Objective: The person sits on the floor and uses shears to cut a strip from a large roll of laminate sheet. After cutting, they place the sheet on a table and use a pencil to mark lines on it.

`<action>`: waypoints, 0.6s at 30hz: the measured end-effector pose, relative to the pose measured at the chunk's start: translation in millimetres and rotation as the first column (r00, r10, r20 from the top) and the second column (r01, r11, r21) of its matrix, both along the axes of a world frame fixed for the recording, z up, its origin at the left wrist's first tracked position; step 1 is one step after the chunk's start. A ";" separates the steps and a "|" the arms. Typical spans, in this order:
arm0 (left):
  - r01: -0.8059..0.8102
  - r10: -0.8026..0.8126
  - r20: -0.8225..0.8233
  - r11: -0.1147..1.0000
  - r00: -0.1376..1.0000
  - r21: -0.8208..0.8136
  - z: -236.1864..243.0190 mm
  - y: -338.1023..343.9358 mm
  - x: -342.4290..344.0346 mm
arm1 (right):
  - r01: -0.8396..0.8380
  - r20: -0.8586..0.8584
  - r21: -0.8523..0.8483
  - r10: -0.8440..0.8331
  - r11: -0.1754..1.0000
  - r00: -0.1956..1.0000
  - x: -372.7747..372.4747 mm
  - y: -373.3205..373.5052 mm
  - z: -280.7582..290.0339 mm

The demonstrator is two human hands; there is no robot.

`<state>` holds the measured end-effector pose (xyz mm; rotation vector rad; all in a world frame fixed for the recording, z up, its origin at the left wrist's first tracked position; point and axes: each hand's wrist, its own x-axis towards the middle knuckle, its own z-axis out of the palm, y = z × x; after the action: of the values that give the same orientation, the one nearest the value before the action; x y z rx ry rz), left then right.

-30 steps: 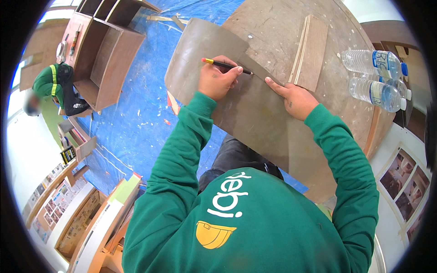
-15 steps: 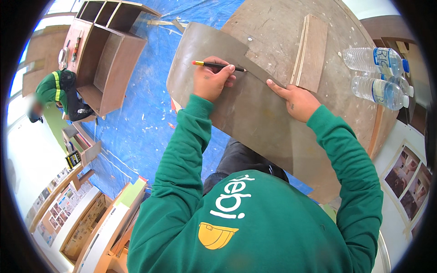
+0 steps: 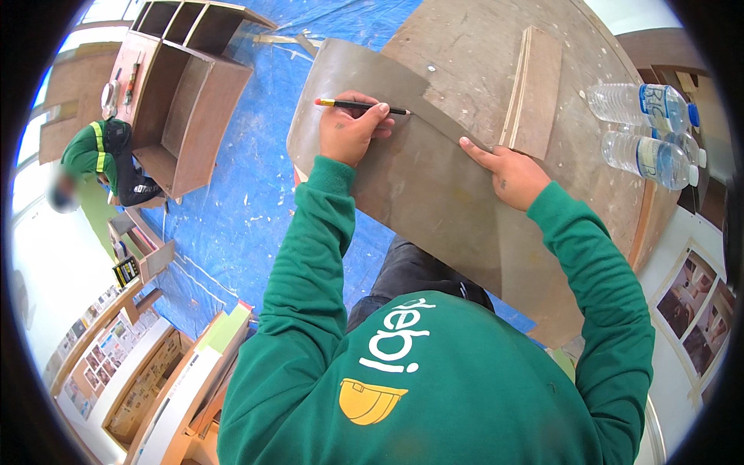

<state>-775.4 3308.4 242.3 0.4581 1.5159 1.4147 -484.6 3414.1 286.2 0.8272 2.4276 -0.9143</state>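
A black pencil (image 3: 387,109) with a yellow band and a red end is pinched in my left hand (image 3: 349,132). Its tip meets the large grey-brown flexible sheet (image 3: 434,198), close to a narrow strip of the same colour (image 3: 446,120) along the sheet's far edge. My right hand (image 3: 515,177) rests at the strip's right end, index finger stretched out and pressing down; its lower fingers are partly hidden. Under the sheet is a worn wooden tabletop (image 3: 473,46), and the sheet overhangs its left side.
A wooden block (image 3: 536,93) lies beyond my right hand. Several water bottles (image 3: 643,157) lie at the right. Blue sheeting (image 3: 225,155) covers the floor. At the left a person in green (image 3: 89,151) crouches by a wooden shelf unit (image 3: 190,116).
My left hand and the pencil have shifted slightly left, and the pencil lies at a flatter angle. My right hand keeps nearly the same place on the strip.
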 end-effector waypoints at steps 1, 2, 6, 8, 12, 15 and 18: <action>-0.002 0.002 0.007 1.000 1.000 0.002 0.1 -0.1 -0.4 | 0.000 0.000 -0.003 0.000 1.000 1.000 -0.1 -0.1 0.2; -0.006 0.006 0.011 1.000 1.000 0.003 0.1 0.0 -0.3 | 0.002 0.001 -0.005 -0.002 1.000 1.000 0.2 0.0 0.4; -0.012 0.011 0.029 1.000 1.000 0.008 -1.1 -0.1 -1.6 | 0.001 0.006 0.008 -0.001 1.000 1.000 0.2 -0.5 -1.2; -0.014 0.013 0.033 1.000 0.999 0.009 -1.9 -0.5 -2.5 | -0.001 0.016 0.017 0.001 1.000 1.000 -0.5 -0.9 -0.9; -0.021 0.021 0.041 1.000 0.999 0.013 -2.7 -0.9 -3.1 | -0.004 0.013 0.015 0.004 1.000 1.000 0.1 -0.6 -0.6; -0.003 0.002 0.028 1.000 1.000 0.020 0.2 -1.6 -2.3 | -0.005 0.012 0.016 0.004 1.000 1.000 0.1 -0.9 -0.6; 0.061 -0.061 0.000 0.997 0.998 0.049 -2.1 -4.6 -2.2 | -0.001 0.010 0.019 0.001 1.000 1.000 0.1 -1.2 -1.6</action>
<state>-777.6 3303.9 240.2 0.5289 1.4564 1.4067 -484.5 3412.8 284.7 0.8352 2.4317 -0.8852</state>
